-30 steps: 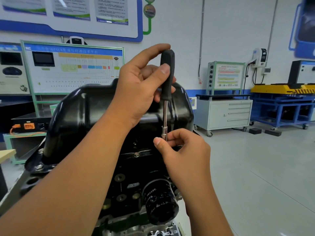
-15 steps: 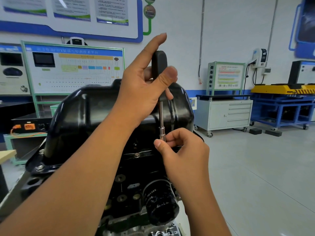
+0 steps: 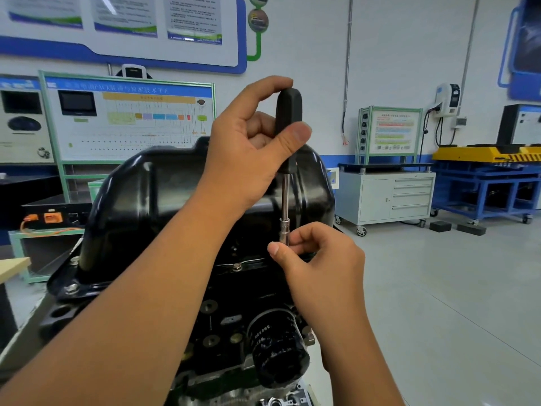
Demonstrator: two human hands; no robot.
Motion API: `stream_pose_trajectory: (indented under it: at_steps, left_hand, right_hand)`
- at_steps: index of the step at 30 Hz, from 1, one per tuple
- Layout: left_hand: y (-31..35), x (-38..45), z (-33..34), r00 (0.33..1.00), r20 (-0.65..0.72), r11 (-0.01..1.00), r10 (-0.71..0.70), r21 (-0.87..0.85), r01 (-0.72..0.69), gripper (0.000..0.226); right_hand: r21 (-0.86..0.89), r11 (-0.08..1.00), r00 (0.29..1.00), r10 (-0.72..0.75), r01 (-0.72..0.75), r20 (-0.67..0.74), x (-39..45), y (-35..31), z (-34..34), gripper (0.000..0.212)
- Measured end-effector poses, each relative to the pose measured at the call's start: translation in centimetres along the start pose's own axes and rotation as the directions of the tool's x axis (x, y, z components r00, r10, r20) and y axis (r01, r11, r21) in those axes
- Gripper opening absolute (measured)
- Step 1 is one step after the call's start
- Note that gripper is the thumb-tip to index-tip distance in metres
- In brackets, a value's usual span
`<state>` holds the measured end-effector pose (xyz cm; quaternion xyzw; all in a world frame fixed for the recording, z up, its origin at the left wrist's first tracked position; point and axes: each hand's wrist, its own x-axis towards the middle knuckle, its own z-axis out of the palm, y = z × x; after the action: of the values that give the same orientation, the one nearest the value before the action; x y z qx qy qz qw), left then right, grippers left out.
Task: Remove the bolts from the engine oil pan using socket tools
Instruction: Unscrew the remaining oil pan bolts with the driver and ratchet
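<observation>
L hand (image 3: 248,150): black handle of socket driver (image 3: 288,118) gripped, held upright
R hand (image 3: 319,259): socket (image 3: 284,230) pinched at shaft base
Oil pan (image 3: 152,194): black, bolt (image 3: 237,266) seen on flange
Writing: wall boards, illegible

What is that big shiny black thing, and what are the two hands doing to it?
The picture comes from a camera worn on a person's head, so you see their own arms reaching forward. The big shiny black shape is an engine oil pan, the cover that holds a car engine's oil. The engine sits with that pan facing up. The left hand grips the black handle of a socket driver, a tool like a screwdriver for bolts. The right hand pinches its silver tip to keep it steady. A bolt still sits on the pan's edge nearby. The black can below is the oil filter. Behind stands a white cabinet on wheels.
</observation>
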<state>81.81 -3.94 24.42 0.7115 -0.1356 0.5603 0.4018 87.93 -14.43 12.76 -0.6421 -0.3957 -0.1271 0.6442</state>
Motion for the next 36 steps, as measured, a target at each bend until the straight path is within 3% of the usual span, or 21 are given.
stream_pose_trajectory:
  at_steps: [7, 15, 21, 30, 36]
  left_hand:
    - [0.23, -0.10, 0.09, 0.999, 0.044, 0.998, -0.014, -0.053, 0.016, 0.031]
    - [-0.10, -0.04, 0.07, 0.999, -0.022, 0.992, 0.049, 0.120, -0.046, 0.044]
    - [0.24, -0.26, 0.28, 0.999, 0.049, 0.999, 0.002, 0.048, -0.004, 0.041]
    - [0.16, -0.28, 0.30, 1.000, 0.026, 0.994, 0.008, 0.111, -0.011, 0.054]
    - [0.13, -0.14, 0.32, 0.999, 0.035, 0.996, -0.011, 0.088, 0.008, 0.039]
  right_hand:
    - [-0.012, 1.000, 1.000, -0.010, 0.011, 0.019, -0.12, -0.16, 0.02, 0.024]
    - [0.006, 1.000, 1.000, 0.019, -0.019, 0.000, -0.05, -0.06, 0.04, 0.024]
    - [-0.019, 1.000, 1.000, -0.004, 0.004, -0.002, -0.11, -0.22, 0.21, 0.024]
    - [-0.014, 1.000, 1.000, 0.014, -0.014, -0.018, -0.11, -0.09, 0.28, 0.023]
    - [-0.056, 0.998, 0.999, 0.036, -0.036, -0.014, -0.15, -0.22, 0.58, 0.021]
